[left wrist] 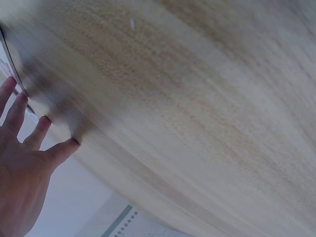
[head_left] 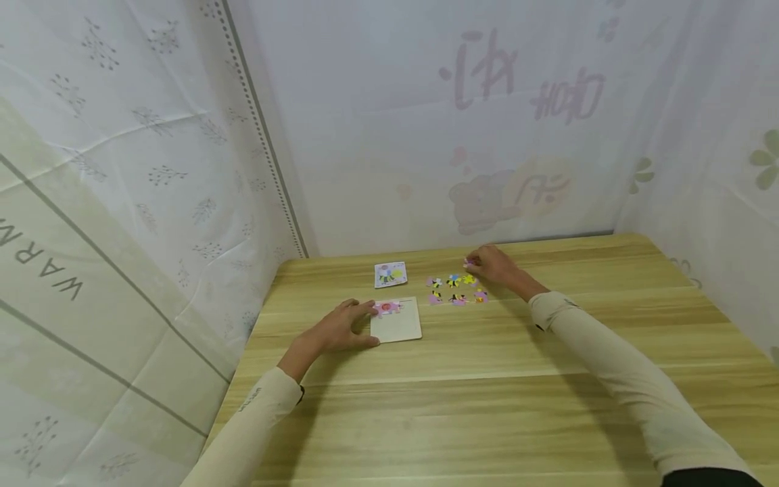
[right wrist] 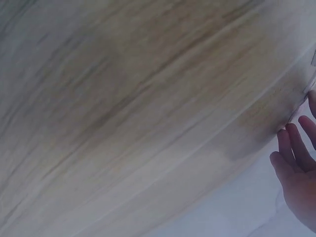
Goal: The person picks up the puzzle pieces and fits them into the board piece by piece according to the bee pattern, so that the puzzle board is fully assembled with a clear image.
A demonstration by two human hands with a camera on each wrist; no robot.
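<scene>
Left hand (head_left: 341, 329) steadies puzzle tray (head_left: 398, 323); pink piece (head_left: 387, 308) inside.

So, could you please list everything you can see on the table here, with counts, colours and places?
Puzzle tray: one, pale wood, near the table's middle, under the left fingertips.
Placed piece: one, pink, in the tray's top left corner.
Loose pieces: about seven, pink and yellow, right of the tray.
Picture card: one, white with coloured print, behind the tray.
Table: one, light wood.
Curtains: white, printed, around the table.
Left hand: rests on the tray's left edge.
Right hand: pinches a pink piece, far right of the loose pieces.
</scene>
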